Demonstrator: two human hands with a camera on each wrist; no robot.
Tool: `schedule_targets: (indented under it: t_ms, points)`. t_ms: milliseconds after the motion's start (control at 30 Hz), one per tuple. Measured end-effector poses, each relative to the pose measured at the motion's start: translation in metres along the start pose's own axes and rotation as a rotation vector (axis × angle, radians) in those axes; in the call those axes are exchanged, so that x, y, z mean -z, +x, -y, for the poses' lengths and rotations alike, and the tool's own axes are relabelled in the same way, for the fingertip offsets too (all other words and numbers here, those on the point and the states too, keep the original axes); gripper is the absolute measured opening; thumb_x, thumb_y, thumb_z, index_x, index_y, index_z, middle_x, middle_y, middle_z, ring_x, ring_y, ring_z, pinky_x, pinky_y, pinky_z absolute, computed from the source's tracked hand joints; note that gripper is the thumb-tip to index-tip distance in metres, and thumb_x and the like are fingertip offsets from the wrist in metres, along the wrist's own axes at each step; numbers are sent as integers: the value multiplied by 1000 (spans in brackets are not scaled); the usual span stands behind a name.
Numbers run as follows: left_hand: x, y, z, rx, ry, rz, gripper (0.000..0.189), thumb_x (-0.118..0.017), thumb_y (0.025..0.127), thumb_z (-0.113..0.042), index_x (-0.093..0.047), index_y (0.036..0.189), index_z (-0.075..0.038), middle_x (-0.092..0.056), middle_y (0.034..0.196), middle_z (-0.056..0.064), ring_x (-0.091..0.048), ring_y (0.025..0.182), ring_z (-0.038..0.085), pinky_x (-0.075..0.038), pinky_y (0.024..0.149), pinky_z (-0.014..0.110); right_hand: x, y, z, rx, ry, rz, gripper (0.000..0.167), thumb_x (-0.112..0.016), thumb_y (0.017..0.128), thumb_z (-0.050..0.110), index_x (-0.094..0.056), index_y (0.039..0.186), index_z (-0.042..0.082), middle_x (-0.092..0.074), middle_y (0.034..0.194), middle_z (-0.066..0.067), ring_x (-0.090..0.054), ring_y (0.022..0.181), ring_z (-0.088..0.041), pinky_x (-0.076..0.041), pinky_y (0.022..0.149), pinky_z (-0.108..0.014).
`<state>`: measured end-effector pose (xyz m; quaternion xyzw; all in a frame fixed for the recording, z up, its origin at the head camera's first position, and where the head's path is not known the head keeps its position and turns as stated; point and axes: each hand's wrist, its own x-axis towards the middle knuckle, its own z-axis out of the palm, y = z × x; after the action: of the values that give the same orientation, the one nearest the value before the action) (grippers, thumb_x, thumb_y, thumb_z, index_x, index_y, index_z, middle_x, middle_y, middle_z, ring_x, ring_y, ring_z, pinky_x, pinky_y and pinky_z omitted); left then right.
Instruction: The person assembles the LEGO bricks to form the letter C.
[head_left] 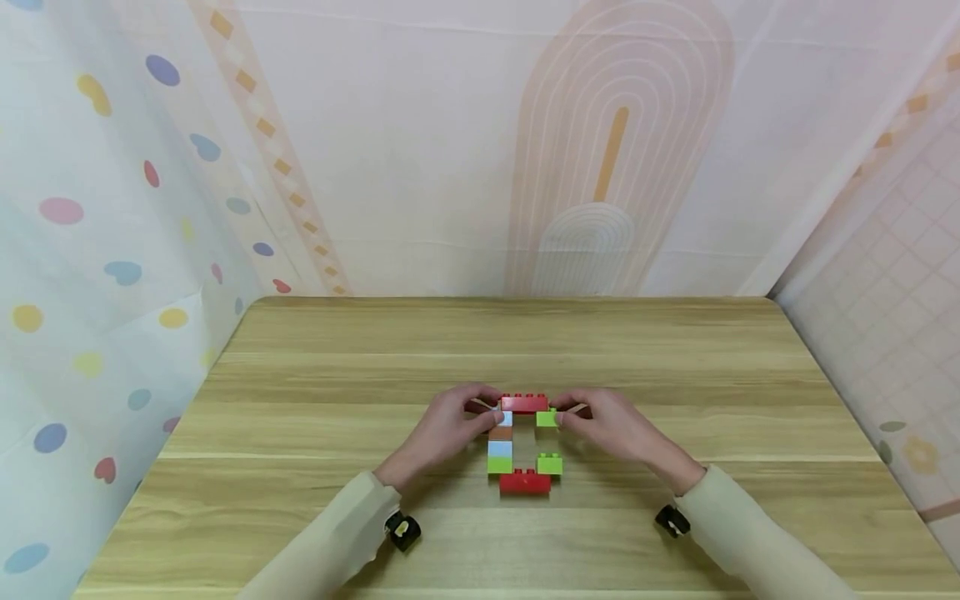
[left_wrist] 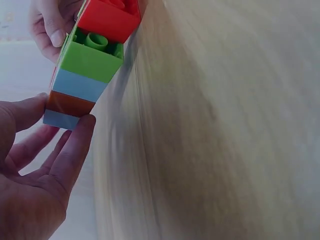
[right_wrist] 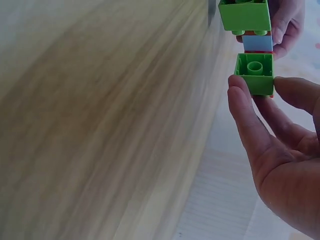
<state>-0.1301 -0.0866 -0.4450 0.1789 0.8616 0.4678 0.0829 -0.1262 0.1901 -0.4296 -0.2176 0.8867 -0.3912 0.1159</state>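
Toy building bricks form a C-shaped frame. Its left side runs from a light blue brick (head_left: 507, 419) through a brown brick (head_left: 500, 433) and a second light blue brick (head_left: 500, 449) to a green brick (head_left: 499, 466). A long red brick (head_left: 525, 404) spans the far end, another red brick (head_left: 525, 483) the near end. My left hand (head_left: 461, 421) pinches the far left corner, at the light blue end brick (left_wrist: 61, 120). With thumb and fingers, my right hand (head_left: 607, 421) pinches the far right green brick (right_wrist: 261, 84). A second right-side green brick (head_left: 550, 464) sits nearer me, apart from it.
The bricks are over the middle of a wood-grain table (head_left: 300, 517). Behind it hangs a patterned cloth (head_left: 420, 150), with more cloth (head_left: 90, 275) along the left side. Black devices (head_left: 403, 531) are strapped at both wrists.
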Motion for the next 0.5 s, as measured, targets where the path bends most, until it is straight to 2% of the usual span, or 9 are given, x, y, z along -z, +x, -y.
schedule_targets:
  t_ms: [200,500]
  points:
    - [-1,4,5,28,34,11,22,-72,99,-16,-73,119,-7,-71,109,2,-67,101,18,-58,86,37,-2,6,-5,-9,26,45,26,-61,104,19,-72,122,4,-72,120,-9,-69,107,-24,-60,88,-40]
    - [-2,8,6,48,118,26,18,-73,97,-13,-74,114,-7,-68,108,2,-63,95,16,-56,83,35,-7,11,-7,-12,27,67,23,-62,103,15,-73,119,3,-73,115,-9,-69,103,-22,-60,85,-36]
